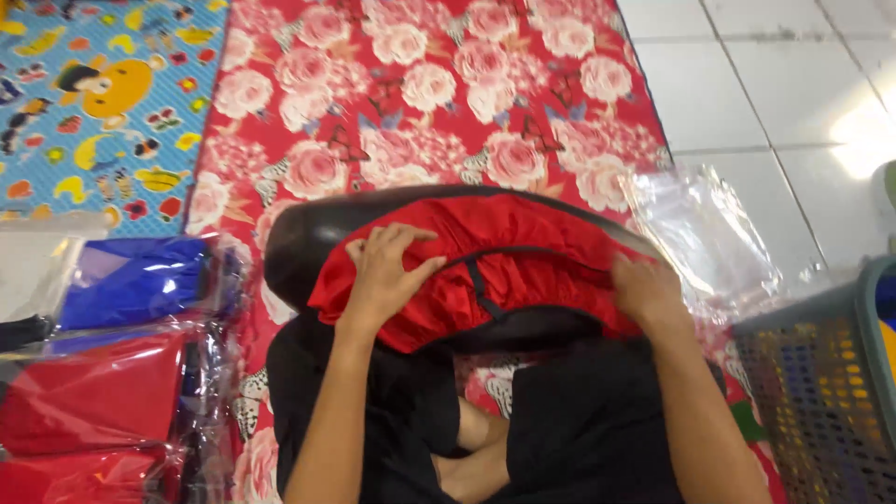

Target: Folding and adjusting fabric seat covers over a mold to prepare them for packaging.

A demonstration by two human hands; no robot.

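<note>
Seen from above, a person sits cross-legged on the floor in black clothing, both bare arms reaching forward. The left hand (385, 271) lies flat with fingers spread on a red fabric cover (476, 275), pressing it down rather than closing a grip on it. The right hand (646, 291) curls over the cover's right edge, fingers closed on the fabric there. The cover, with a black strap and black trim, is stretched over most of a curved black seat-like form (308, 245) resting on the lap; the form's left end and a strip at its near edge are bare, so the fitting looks largely done but not complete. To the left sit bagged covers (103, 392) in red and blue, wrapped in clear plastic. To the right stands a grey perforated basket (821, 392), and just beyond the right hand lies an empty clear plastic bag (705, 233). Underneath is a red mat with pink roses (420, 84), beside a blue cartoon-print mat (103, 93) at far left. White floor tiles (747, 84) fill the far right.
</note>
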